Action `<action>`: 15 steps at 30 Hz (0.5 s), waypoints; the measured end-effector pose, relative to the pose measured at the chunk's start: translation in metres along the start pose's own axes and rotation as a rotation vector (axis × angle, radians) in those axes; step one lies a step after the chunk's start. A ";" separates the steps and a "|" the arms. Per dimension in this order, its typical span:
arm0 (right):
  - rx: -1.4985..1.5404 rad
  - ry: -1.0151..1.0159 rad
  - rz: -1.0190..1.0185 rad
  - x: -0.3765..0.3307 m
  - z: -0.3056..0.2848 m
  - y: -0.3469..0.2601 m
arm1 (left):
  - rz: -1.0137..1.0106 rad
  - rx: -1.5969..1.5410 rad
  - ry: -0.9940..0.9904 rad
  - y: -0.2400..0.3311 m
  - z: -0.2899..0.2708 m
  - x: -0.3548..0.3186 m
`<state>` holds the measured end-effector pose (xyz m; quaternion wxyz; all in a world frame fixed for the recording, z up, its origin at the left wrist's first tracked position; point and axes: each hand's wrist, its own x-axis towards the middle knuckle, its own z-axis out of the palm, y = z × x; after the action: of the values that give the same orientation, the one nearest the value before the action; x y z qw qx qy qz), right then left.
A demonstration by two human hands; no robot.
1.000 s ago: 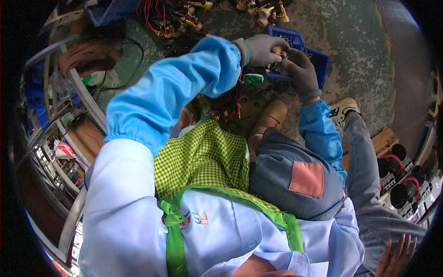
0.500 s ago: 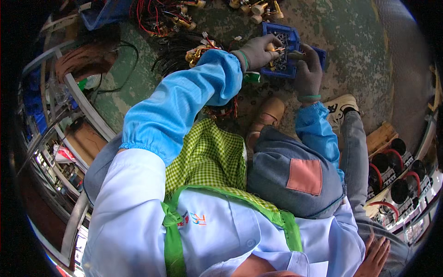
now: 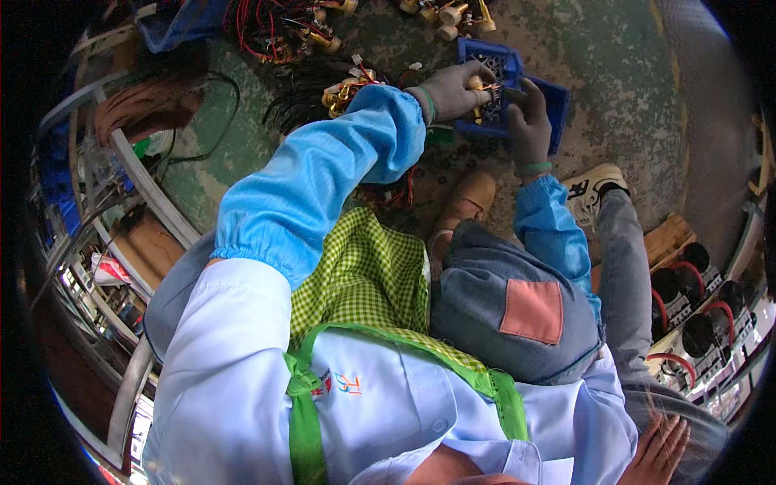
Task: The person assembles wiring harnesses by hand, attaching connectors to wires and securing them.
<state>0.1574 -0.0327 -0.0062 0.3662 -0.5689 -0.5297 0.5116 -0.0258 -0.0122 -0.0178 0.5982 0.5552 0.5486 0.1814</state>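
Observation:
My left hand (image 3: 453, 93), in a grey glove, pinches a small brass fitting (image 3: 479, 98) with its fingertips over a blue parts bin (image 3: 467, 50). The bin holds many small metal nuts. My right hand (image 3: 529, 125), gloved the same way, reaches over the bin's right side. Its thumb stands apart from the fingers, and I see nothing between them. A second blue bin (image 3: 559, 101) sits against the first, partly hidden by my right hand. Left of my left wrist lies a bunch of brass fittings with black wires (image 3: 343, 95).
More brass fittings (image 3: 453, 14) and red wires (image 3: 259, 32) lie on the worn green floor, beside a larger blue crate (image 3: 182, 24). A metal frame (image 3: 149, 190) stands at left. Another person's leg and shoe (image 3: 596, 190) are close on the right, near black parts with red tubes (image 3: 699, 331).
My right hand has shifted slightly left and down, and its thumb has come away from the fingers. More of the second blue bin shows. My left hand stays nearly still with the fitting.

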 end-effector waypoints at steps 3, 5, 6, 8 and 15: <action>-0.102 -0.052 0.069 -0.002 0.002 -0.012 | -0.009 -0.003 -0.030 0.000 -0.002 0.000; -0.110 -0.064 0.085 -0.003 0.000 -0.023 | -0.030 -0.029 0.010 0.000 -0.005 -0.002; -0.033 -0.008 0.005 -0.004 -0.001 -0.026 | -0.029 -0.029 0.011 0.000 -0.005 -0.002; 0.045 0.046 -0.078 -0.005 -0.002 -0.025 | -0.044 -0.043 0.007 0.002 -0.007 -0.001; 0.153 -0.175 0.142 0.007 0.003 -0.003 | -0.169 -0.631 -0.142 0.004 -0.015 -0.008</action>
<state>0.1534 -0.0255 -0.0052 0.3237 -0.5287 -0.4774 0.6227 -0.0399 -0.0108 -0.0076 0.7904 0.3064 0.4664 0.2528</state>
